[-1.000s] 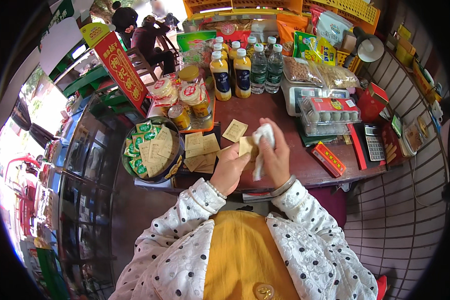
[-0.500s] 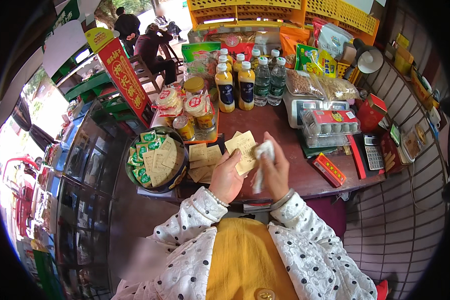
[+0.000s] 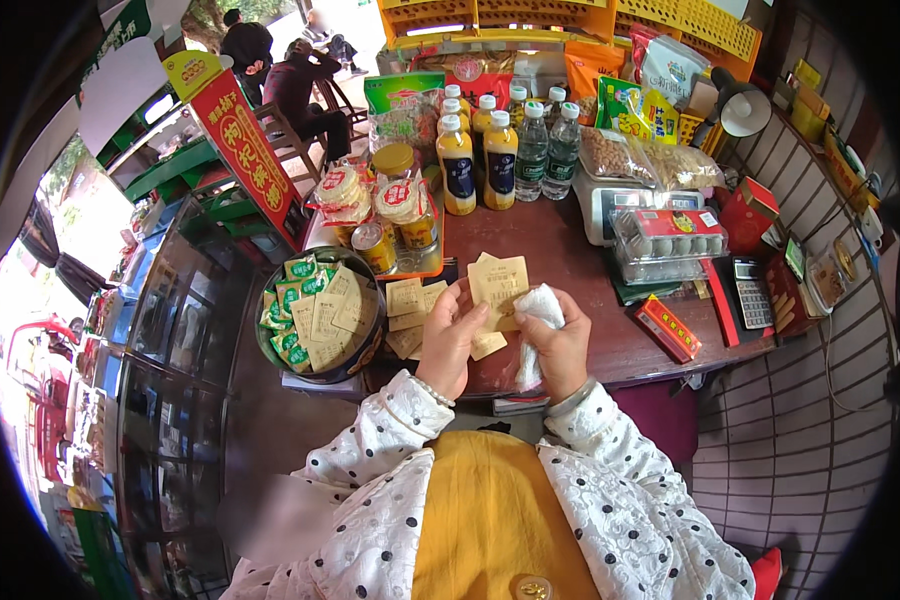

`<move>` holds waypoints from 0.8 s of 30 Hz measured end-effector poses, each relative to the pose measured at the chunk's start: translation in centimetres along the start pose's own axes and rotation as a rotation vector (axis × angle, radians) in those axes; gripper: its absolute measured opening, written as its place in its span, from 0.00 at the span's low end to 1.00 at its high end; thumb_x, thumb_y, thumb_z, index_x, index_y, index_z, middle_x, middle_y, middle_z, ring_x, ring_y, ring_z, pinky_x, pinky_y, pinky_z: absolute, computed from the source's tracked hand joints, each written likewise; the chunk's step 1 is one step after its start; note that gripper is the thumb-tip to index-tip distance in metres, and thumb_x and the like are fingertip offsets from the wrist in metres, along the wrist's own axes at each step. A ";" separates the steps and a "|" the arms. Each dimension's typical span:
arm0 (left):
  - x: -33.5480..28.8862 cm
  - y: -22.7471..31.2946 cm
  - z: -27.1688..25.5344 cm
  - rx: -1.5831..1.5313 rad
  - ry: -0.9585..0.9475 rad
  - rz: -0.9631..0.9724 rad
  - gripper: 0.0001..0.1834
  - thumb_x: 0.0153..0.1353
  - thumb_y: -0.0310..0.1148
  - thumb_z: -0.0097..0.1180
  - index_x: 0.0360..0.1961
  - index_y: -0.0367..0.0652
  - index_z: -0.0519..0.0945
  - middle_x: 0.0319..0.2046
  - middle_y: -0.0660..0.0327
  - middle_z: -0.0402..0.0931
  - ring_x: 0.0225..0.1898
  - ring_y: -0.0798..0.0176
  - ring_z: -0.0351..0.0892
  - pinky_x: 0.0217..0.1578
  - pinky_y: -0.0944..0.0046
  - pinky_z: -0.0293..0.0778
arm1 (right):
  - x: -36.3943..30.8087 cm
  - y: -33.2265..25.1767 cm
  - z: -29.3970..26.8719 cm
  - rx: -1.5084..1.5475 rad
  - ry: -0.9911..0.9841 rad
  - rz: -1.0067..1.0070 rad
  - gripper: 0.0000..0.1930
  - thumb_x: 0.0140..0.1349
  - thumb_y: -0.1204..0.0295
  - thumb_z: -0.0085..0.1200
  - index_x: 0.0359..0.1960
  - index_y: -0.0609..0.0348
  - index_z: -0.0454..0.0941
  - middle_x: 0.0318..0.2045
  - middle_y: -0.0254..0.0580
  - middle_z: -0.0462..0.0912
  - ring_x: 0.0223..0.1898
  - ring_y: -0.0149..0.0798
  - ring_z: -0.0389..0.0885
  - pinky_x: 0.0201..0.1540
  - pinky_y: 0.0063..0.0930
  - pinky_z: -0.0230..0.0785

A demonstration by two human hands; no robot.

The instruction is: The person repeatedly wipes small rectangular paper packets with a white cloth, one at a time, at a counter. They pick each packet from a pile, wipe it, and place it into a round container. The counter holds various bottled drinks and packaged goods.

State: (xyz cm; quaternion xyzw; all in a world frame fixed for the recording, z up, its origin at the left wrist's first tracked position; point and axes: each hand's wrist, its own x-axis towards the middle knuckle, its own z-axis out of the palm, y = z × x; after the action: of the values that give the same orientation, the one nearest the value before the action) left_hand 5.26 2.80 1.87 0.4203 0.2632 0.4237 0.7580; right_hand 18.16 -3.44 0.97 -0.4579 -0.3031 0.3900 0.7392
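Observation:
My left hand (image 3: 448, 345) is closed on several flat tan paper packets (image 3: 498, 284), held upright over the near edge of the table, with the thumb across their front. In my right hand (image 3: 568, 348) is a crumpled white cloth (image 3: 540, 303), pinched between thumb and fingers and touching the right side of the packets. More tan packets (image 3: 405, 297) lie loosely on the table beside my left hand. Left of these stands a round tub (image 3: 358, 370) holding tan packets (image 3: 322, 325) and green-and-white sachets (image 3: 282, 301).
The dark red table (image 3: 515, 238) carries bottles of yellow drink (image 3: 458, 165), clear water bottles (image 3: 562, 155), jars and cans (image 3: 374, 250), a scale (image 3: 596, 212), an egg carton (image 3: 670, 238), a red box (image 3: 668, 330) and a calculator (image 3: 751, 295). People (image 3: 305, 95) sit beyond it.
My right hand with the cloth has come down and right slightly, its fingers now against the packets. The packets in my left hand have turned more upright and face me.

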 end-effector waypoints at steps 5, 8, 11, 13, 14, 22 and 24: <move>-1.9 -0.1 1.1 -0.099 -0.002 0.082 0.25 0.67 0.29 0.51 0.63 0.36 0.60 0.57 0.61 0.65 0.57 0.68 0.65 0.58 0.67 0.60 | -0.8 1.4 1.0 -0.426 -0.007 -0.341 0.16 0.52 0.84 0.59 0.44 0.64 0.77 0.34 0.41 0.83 0.35 0.30 0.81 0.38 0.24 0.74; -1.1 -0.1 -0.9 -0.077 -0.059 -0.043 0.29 0.67 0.35 0.50 0.66 0.37 0.57 0.60 0.59 0.64 0.61 0.66 0.62 0.60 0.63 0.60 | -2.4 0.4 2.7 -0.554 -0.190 -0.358 0.19 0.52 0.83 0.61 0.48 0.65 0.76 0.38 0.38 0.82 0.40 0.27 0.78 0.43 0.23 0.72; -0.7 1.0 -1.9 -0.195 -0.070 -0.135 0.28 0.68 0.36 0.45 0.66 0.37 0.58 0.65 0.53 0.61 0.67 0.56 0.57 0.65 0.56 0.58 | -3.1 0.5 3.3 -0.496 -0.318 -0.225 0.22 0.54 0.80 0.62 0.52 0.65 0.74 0.40 0.37 0.82 0.41 0.27 0.77 0.44 0.23 0.72; -0.7 1.8 -2.7 -0.280 -0.112 -0.155 0.23 0.65 0.33 0.50 0.61 0.38 0.68 0.54 0.60 0.73 0.56 0.65 0.72 0.54 0.62 0.70 | -3.1 0.5 3.4 -0.410 -0.332 -0.140 0.23 0.55 0.81 0.61 0.54 0.66 0.72 0.41 0.37 0.81 0.42 0.26 0.76 0.45 0.23 0.71; -0.6 2.2 -3.3 -0.280 -0.120 -0.236 0.21 0.64 0.27 0.49 0.59 0.39 0.70 0.52 0.58 0.74 0.53 0.64 0.75 0.53 0.60 0.73 | -2.9 0.9 3.8 -0.273 -0.190 -0.188 0.19 0.56 0.79 0.60 0.51 0.64 0.74 0.36 0.37 0.81 0.39 0.26 0.77 0.41 0.24 0.72; -1.8 0.5 -3.0 0.070 -0.186 -0.176 0.19 0.61 0.20 0.43 0.54 0.40 0.69 0.46 0.59 0.74 0.46 0.62 0.78 0.40 0.62 0.78 | -1.1 -0.3 4.9 -0.801 -0.289 -0.662 0.22 0.56 0.77 0.58 0.54 0.61 0.72 0.60 0.55 0.68 0.64 0.56 0.63 0.64 0.41 0.57; -2.2 0.7 -3.5 0.063 -0.218 -0.264 0.20 0.60 0.19 0.41 0.54 0.37 0.69 0.47 0.59 0.73 0.47 0.63 0.76 0.46 0.62 0.75 | -1.0 0.7 4.6 -0.712 -0.294 -0.575 0.22 0.56 0.77 0.58 0.54 0.61 0.72 0.60 0.54 0.69 0.64 0.56 0.63 0.64 0.41 0.57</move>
State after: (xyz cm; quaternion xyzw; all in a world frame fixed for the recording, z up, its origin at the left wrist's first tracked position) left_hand 1.20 2.61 0.81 0.4492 0.2454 0.2638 0.8175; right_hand 13.72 -2.08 2.05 -0.5201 -0.6336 0.1023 0.5635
